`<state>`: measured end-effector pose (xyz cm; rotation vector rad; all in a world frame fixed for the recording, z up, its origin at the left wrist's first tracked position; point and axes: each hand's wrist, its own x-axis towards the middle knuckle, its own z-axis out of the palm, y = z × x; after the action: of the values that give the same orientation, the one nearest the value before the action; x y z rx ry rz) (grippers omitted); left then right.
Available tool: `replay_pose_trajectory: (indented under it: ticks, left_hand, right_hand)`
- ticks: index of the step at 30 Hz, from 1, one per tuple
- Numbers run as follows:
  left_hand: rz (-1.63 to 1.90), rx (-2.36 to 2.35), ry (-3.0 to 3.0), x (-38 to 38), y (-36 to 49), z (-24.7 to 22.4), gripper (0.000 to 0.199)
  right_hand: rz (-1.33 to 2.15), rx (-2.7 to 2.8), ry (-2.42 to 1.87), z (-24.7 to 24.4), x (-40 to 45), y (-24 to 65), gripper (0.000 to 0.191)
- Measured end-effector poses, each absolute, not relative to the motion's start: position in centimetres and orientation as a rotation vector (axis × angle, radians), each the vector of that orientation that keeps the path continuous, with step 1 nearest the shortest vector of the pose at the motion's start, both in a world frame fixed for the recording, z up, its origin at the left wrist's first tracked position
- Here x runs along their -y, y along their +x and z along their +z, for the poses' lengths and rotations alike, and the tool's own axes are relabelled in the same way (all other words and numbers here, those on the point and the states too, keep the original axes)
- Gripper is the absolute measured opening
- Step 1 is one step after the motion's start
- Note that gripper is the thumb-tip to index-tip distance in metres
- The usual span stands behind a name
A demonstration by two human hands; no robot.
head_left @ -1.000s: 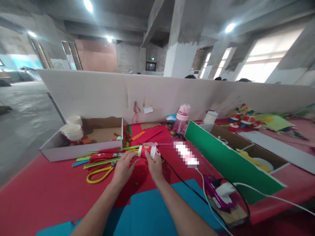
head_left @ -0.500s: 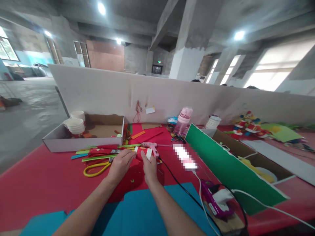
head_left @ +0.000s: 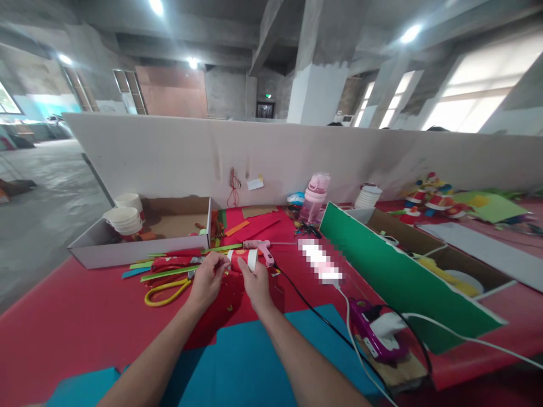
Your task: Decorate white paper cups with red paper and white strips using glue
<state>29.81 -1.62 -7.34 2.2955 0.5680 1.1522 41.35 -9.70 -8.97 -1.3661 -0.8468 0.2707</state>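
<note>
A white paper cup (head_left: 250,259) wrapped in red lies on its side between my hands, above the red tabletop. My right hand (head_left: 256,281) is closed round the cup's right part, thumb on the near side. My left hand (head_left: 207,280) is at the cup's left end, its fingertips pinched together; whatever they hold, if anything, is too small to name. Just behind the cup rests a pink glue gun (head_left: 262,249) with a black cord. Yellow-handled scissors (head_left: 165,295) and green paper strips (head_left: 167,275) lie left of my left hand.
A cardboard box (head_left: 139,249) holding white cups stands at the left. On the right are a green-sided box (head_left: 382,265) and a purple power strip (head_left: 379,339) with cords. A pink bottle (head_left: 314,198) stands before the white partition (head_left: 178,152). Blue sheets (head_left: 237,362) lie in front.
The camera view has shifted slightly. My left fingers have drawn in and curled at the cup's left end, and the cup's white rim shows more beside my right hand.
</note>
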Motion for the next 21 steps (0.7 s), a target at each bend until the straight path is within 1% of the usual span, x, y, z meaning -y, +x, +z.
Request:
replay_pose_trajectory:
  ticks: [9, 21]
  left_hand:
    - [1.061, -0.553, 2.565, 1.97, 29.99, -7.41, 0.017]
    - [1.010, -0.592, 2.647, 2.14, 30.43, -7.90, 0.018]
  right_hand:
    - [0.191, 0.825, -1.441, -9.26, 9.84, 40.80, 0.029]
    - [0.217, 0.746, -1.515, -9.80, 9.69, 40.63, 0.030]
